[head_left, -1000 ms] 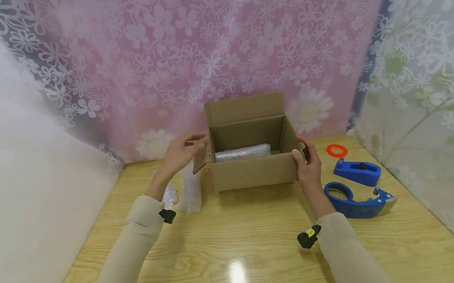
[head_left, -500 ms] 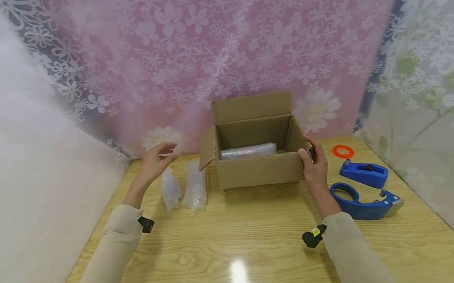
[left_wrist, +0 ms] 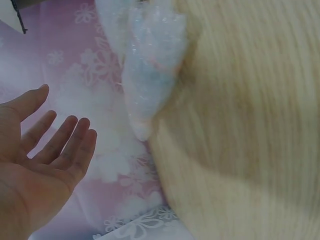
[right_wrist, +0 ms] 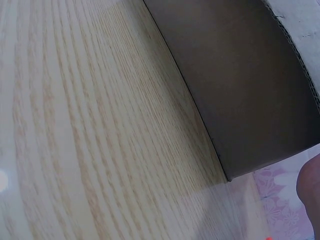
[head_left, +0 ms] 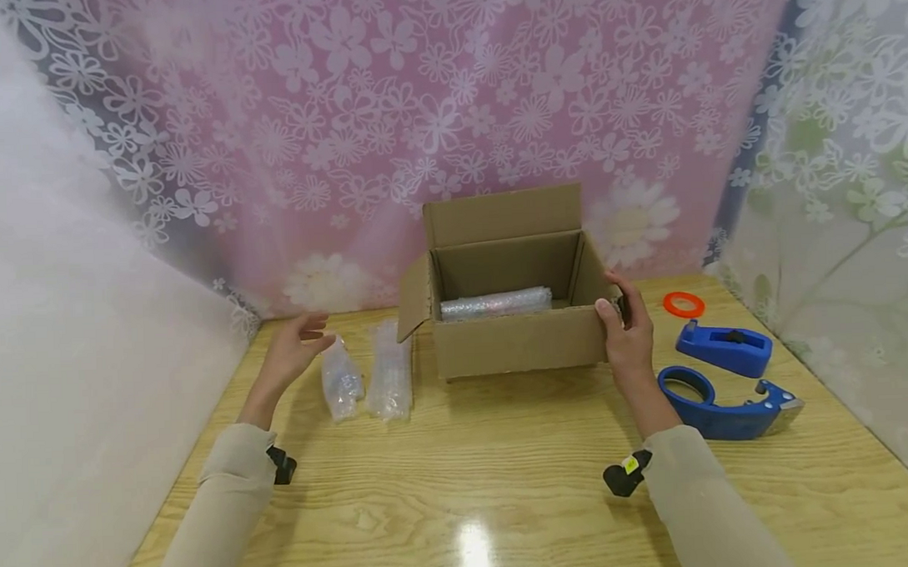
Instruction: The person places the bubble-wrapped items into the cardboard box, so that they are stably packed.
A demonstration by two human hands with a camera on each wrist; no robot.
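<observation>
An open cardboard box (head_left: 519, 344) stands toward the back, a bubble-wrapped roll (head_left: 496, 304) lying inside it. My right hand (head_left: 627, 332) grips the box's right front corner, thumb on the front wall. In the right wrist view, the box wall (right_wrist: 240, 85) rises from the table, with only a bit of that hand at the edge. Left of the box, my left hand (head_left: 287, 354) holds nothing, its fingers loosely extended above the table. Beside it lies a bubble-wrapped parcel (head_left: 342, 386), narrow at one end, and then a longer bubble-wrapped parcel (head_left: 390, 376).
On the right of the wooden table (head_left: 431, 484) are an orange ring (head_left: 683, 305), a blue desktop tape dispenser (head_left: 725, 349) and a blue hand-held tape dispenser (head_left: 737, 420). A flowered pink curtain (head_left: 344, 137) hangs behind. The box's left flap (head_left: 414, 300) sticks outward.
My left hand has come away from the box's left flap and moved left and lower, beside the narrow parcel. The right hand keeps its grip on the box.
</observation>
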